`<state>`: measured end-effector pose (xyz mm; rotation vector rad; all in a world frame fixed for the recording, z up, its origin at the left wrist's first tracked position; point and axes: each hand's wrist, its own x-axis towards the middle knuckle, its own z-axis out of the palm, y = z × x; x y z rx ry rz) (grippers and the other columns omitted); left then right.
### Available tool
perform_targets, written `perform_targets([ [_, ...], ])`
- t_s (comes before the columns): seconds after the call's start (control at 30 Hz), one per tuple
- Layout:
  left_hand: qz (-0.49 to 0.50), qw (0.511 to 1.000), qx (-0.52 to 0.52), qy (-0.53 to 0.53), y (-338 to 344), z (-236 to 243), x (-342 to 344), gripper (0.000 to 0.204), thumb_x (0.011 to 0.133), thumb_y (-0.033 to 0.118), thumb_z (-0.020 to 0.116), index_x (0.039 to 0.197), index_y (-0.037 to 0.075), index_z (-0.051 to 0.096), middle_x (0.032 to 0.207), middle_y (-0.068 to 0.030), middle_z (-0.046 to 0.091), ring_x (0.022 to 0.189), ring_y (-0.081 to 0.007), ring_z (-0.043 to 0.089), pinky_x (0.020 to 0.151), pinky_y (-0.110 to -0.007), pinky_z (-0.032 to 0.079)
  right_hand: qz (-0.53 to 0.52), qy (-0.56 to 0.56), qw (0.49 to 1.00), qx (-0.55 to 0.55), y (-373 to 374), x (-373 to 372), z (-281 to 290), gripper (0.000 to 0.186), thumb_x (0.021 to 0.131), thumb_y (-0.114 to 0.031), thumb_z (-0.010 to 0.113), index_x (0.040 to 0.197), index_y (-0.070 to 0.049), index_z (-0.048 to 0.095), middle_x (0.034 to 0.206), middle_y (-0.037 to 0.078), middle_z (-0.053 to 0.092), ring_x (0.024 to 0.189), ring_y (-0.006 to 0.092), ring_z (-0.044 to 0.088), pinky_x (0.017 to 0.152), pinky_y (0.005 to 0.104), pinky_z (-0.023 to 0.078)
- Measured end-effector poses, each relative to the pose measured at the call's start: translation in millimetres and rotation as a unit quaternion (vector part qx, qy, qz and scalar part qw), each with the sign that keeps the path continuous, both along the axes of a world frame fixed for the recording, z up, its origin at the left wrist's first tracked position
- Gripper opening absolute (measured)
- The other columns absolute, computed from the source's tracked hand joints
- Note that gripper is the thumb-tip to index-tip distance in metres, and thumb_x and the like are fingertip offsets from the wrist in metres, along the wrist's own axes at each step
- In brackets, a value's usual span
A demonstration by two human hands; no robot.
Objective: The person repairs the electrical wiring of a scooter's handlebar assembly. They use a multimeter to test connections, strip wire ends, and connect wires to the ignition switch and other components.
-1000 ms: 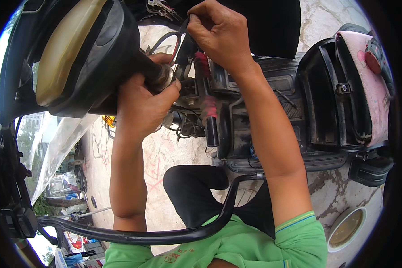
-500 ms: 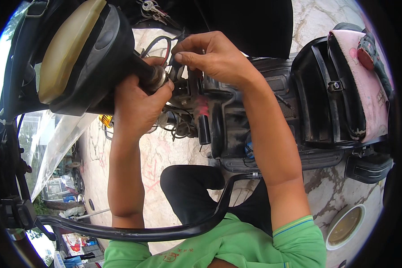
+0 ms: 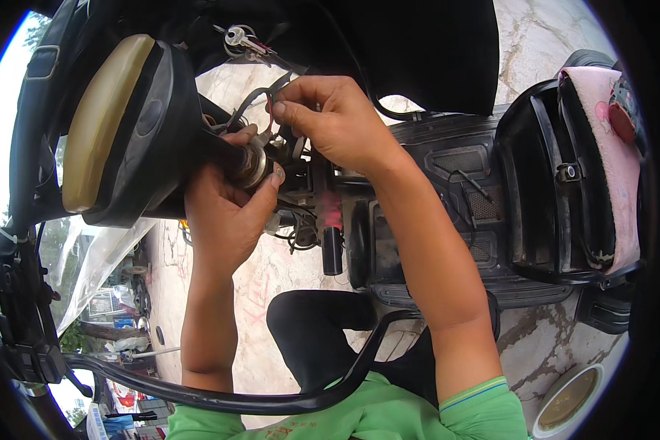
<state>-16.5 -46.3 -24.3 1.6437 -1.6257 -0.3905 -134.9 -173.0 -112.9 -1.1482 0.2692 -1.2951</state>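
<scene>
My left hand [image 3: 235, 213] grips the lower end of a black housing with a yellowish panel [image 3: 106, 128], around a short neck with a round metal fitting [image 3: 254, 165]. My right hand [image 3: 334, 121] pinches a black strip or cable [image 3: 257, 96] beside a thin red wire, just above that fitting; its fingertips are partly hidden. Below and right of the fitting are tangled wires and a black bar [image 3: 331, 253] with worn pink wrapping. A bunch of keys [image 3: 238, 38] hangs above my hands.
A scooter footboard [image 3: 462, 198] and black seat with pink cloth [image 3: 622, 213] lie right. A curved black tube [image 3: 257, 396] crosses below my forearms. Clear plastic sheeting [image 3: 95, 257] hangs left. A round bowl [image 3: 568, 403] sits on the cracked pavement [image 3: 528, 345].
My right hand has come down from beside the keys toward the wires near the metal fitting. My left hand keeps its grip; the view has shifted slightly.
</scene>
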Motion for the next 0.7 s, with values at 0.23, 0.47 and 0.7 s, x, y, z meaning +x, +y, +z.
perform_targets([
  [0.23, 0.031, 0.999, -0.024, -0.027, 4.8, -3.4, -10.5, 0.049, 0.087, -0.004, 0.074, 0.131, -0.002, 0.053, 0.116, -0.0115, 0.065, 0.093, -0.0092, 0.067, 0.066, -0.02, 0.055, -0.002, -0.003, 1.0, -0.005, -5.2, 2.7, -2.8, 0.019, 0.094, -0.013, 0.066, 0.098, 0.004, 0.073, 0.073, 0.005, 0.066, 0.068, 0.0094, 0.056, 0.061, 0.0278, 0.044],
  [0.47, 0.04, 0.993, -0.064, -0.087, 5.1, -9.6, -8.2, 0.047, 0.087, -0.003, 0.074, 0.13, -0.003, 0.054, 0.108, -0.0087, 0.065, 0.088, -0.0086, 0.066, 0.066, -0.021, 0.055, 0.117, 0.007, 0.993, 0.025, -6.7, -14.6, 2.6, 0.017, 0.094, -0.012, 0.065, 0.094, 0.004, 0.071, 0.078, 0.005, 0.069, 0.074, 0.0103, 0.062, 0.064, 0.0265, 0.047],
  [0.7, 0.036, 0.996, -0.058, -0.055, 3.5, -9.8, -9.0, 0.046, 0.087, -0.002, 0.074, 0.129, -0.001, 0.055, 0.111, -0.0081, 0.065, 0.091, -0.0074, 0.065, 0.065, -0.019, 0.052, 0.114, -0.056, 0.992, -0.023, -11.8, -0.7, -8.8, 0.016, 0.097, -0.01, 0.064, 0.096, 0.004, 0.069, 0.081, 0.005, 0.07, 0.073, 0.01, 0.063, 0.065, 0.0255, 0.049],
])
